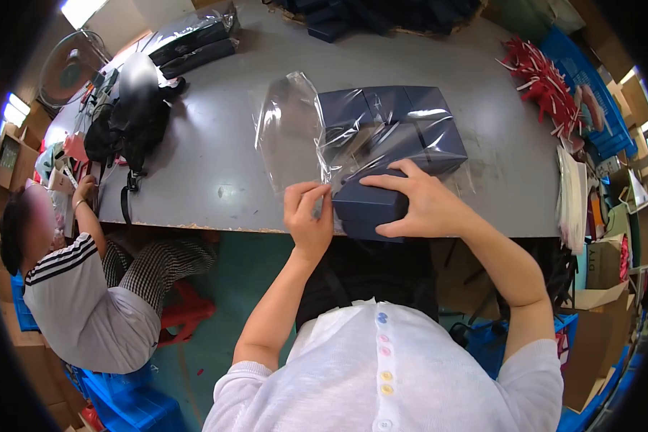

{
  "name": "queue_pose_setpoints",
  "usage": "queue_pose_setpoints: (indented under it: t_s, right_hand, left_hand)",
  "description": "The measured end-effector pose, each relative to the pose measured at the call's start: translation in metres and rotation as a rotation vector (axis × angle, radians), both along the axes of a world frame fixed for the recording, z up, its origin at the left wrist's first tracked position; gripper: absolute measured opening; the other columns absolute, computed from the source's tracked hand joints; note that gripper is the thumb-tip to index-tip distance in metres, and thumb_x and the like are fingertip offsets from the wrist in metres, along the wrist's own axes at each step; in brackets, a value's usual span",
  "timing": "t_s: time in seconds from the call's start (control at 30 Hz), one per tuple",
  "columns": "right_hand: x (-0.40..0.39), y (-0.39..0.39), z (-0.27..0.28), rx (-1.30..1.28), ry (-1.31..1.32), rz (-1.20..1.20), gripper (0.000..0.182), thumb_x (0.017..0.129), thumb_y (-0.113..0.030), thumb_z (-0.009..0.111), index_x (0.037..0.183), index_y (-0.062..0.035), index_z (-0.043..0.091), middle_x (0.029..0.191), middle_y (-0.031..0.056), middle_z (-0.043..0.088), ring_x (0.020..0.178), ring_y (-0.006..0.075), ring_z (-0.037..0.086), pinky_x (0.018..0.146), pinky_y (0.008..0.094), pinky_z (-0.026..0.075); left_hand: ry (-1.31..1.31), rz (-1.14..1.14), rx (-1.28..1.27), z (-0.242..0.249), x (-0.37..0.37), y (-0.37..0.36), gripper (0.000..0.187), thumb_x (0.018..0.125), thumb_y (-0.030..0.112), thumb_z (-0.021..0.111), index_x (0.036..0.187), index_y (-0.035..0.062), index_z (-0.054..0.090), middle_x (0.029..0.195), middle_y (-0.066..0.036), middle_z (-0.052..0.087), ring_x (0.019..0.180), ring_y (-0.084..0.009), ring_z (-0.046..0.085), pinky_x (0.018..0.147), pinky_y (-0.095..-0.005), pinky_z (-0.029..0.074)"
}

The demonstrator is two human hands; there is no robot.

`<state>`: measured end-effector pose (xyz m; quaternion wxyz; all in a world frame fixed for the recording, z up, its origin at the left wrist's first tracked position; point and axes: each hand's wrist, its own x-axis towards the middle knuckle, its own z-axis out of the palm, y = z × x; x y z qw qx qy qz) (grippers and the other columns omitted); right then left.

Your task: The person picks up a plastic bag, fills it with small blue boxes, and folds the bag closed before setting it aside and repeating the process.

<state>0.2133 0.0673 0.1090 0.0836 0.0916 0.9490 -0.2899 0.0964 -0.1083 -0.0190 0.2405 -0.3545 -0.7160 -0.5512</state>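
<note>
Grey tabletop (pixel 209 173) offers moving room between the plastic bag (pixel 284 133), pinched by the left hand (pixel 309 222), and a black bag (pixel 133 119). At the near edge, the right hand (pixel 428 207) clasps a dark blue box (pixel 367 209).

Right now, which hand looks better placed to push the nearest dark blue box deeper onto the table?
Probably the right hand: it grips the dark blue box by its right end, at the table's near edge. The left hand pinches the clear bag, so it looks less free.
</note>
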Motion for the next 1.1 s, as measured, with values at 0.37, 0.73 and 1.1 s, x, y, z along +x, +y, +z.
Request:
queue_pose_setpoints:
  t_s: [0.37,0.73,1.1]
  right_hand:
    - [0.034,0.048,0.072,-0.011,-0.268,0.566,0.067,0.057,-0.046,0.083,0.119,-0.0238,0.070,0.117,0.0156,0.059,0.098,0.0369,0.063,0.087,0.0410,0.051]
    - [0.012,0.012,0.014,0.099,-0.106,0.150,0.069,0.063,-0.041,0.078,0.128,-0.0262,0.063,0.131,0.0206,0.050,0.105,0.0406,0.061,0.091,0.0441,0.050]
    - [0.006,-0.044,-0.055,0.109,0.384,-0.435,0.072,0.063,-0.031,0.082,0.130,-0.0234,0.059,0.132,0.0229,0.043,0.104,0.0405,0.062,0.085,0.0462,0.054]
  left_hand:
    - [-0.033,-0.031,0.068,0.003,0.000,0.004,0.019,0.073,-0.008,0.071,0.090,0.0000,0.067,0.091,-0.010,0.063,0.081,-0.0249,0.060,0.070,-0.0307,0.049]
    - [0.035,-0.020,0.041,-0.003,0.002,0.008,0.020,0.072,-0.007,0.072,0.089,0.0032,0.068,0.093,-0.008,0.064,0.087,-0.0277,0.060,0.085,-0.0430,0.049]
    - [0.202,-0.088,0.063,-0.005,-0.001,0.015,0.025,0.069,-0.010,0.071,0.091,0.0028,0.069,0.094,-0.009,0.064,0.090,-0.0292,0.060,0.081,-0.0401,0.050]
